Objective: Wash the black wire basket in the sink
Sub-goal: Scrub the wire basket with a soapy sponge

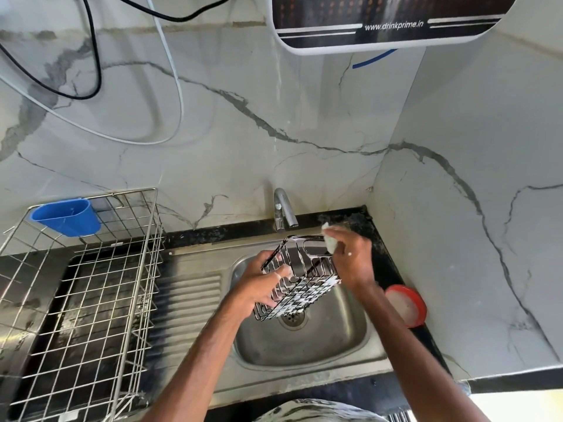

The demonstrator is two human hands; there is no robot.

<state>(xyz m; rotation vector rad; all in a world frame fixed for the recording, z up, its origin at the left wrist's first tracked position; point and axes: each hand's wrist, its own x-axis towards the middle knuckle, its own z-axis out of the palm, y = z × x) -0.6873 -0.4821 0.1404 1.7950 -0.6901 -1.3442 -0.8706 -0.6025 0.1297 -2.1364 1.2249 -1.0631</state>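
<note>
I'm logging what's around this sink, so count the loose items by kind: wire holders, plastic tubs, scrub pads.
Wire holders: 2 (black basket, steel rack)
Plastic tubs: 2 (blue tub, red tub)
Scrub pads: 1 (pad in the right hand)
Total: 5

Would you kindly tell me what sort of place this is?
Most likely a home kitchen: a stainless steel sink with a drainboard and tap, a wire dish rack on the dark counter beside it, and a wall-mounted water purifier above.
</note>
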